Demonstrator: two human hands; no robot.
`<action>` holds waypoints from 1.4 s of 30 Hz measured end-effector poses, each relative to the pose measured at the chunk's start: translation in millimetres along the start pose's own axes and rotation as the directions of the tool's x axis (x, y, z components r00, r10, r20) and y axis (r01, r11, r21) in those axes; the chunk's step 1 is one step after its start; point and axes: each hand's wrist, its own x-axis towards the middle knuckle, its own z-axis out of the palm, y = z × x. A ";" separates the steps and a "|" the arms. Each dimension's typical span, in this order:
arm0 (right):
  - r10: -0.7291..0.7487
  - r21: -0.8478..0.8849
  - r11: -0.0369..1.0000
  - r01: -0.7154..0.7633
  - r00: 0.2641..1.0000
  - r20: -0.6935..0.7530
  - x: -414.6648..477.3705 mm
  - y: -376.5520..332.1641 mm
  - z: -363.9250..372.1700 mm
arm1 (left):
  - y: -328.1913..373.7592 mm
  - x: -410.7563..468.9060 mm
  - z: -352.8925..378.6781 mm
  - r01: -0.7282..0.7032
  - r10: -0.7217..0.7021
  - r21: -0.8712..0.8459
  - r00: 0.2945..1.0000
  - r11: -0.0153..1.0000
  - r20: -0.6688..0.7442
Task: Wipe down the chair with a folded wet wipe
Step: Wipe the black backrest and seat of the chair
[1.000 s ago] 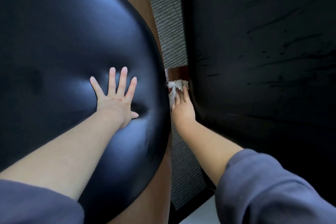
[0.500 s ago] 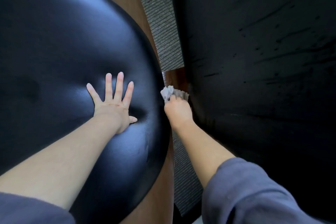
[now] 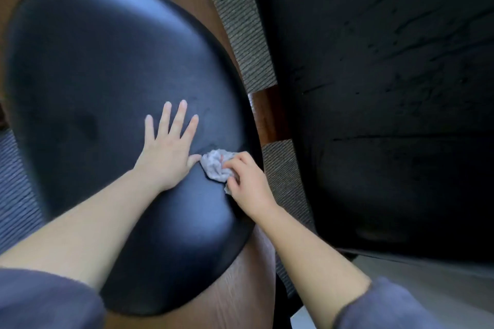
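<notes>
One right hand [image 3: 248, 184] curls its fingers over one bunched pale grey wet wipe [image 3: 215, 167], clamping it down against the seat. The wipe lies on the one glossy black padded chair cushion [image 3: 107, 61], near its rim at about 3 o'clock from the cushion's centre. One left hand [image 3: 167, 157] lies at 9 o'clock of the wipe, flat on the cushion and holding nothing. Its four fingers are straight and spread toward 12 o'clock, and its thumb tip is just beside the wipe. Two blue-grey fabric sleeves appear, the left sleeve [image 3: 40, 299] at 7 o'clock of the view and the right sleeve [image 3: 387, 307] at 5 o'clock, both forearms bare. The brown wooden chair frame [image 3: 240, 288] shows beneath the cushion at 6 o'clock. One strip of grey ribbed carpet [image 3: 240, 35] runs from 12 o'clock downward. It separates the cushion from one large matt black streaked surface [image 3: 387, 115] filling the 3 o'clock side.
</notes>
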 end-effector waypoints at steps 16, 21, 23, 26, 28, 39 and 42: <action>0.160 -0.006 0.987 -0.162 0.976 -0.147 21.6 -45.0 37.7 | -24.6 -34.4 33.8 0.189 -0.189 -0.012 0.982 0.982 -0.013; 0.016 -0.132 0.991 -0.019 1.000 -0.019 -3.5 -10.5 19.8 | -30.4 -33.4 27.0 0.166 -0.166 -0.031 0.986 0.986 0.005; 0.249 -0.072 0.960 -0.272 0.941 -0.228 28.9 0.1 2.3 | -31.7 -32.6 29.5 0.164 -0.164 -0.023 0.986 0.986 0.008; 0.129 -0.103 0.982 -0.156 0.964 -0.232 28.4 -22.3 20.9 | -25.9 -32.8 33.5 0.185 -0.185 0.009 0.983 0.983 -0.010; -0.092 -0.175 0.981 0.082 0.995 -0.048 -10.5 -37.8 40.4 | -23.6 -34.2 32.1 0.195 -0.195 0.003 0.981 0.981 -0.018; -0.141 -0.090 0.986 0.140 0.990 -0.006 -15.7 -45.9 55.7 | -22.2 -34.2 30.9 0.214 -0.214 0.007 0.977 0.977 -0.004; -0.213 -0.134 0.966 0.219 0.975 0.057 -46.2 -16.9 42.4 | -22.2 -33.2 28.3 0.210 -0.210 0.006 0.978 0.978 0.017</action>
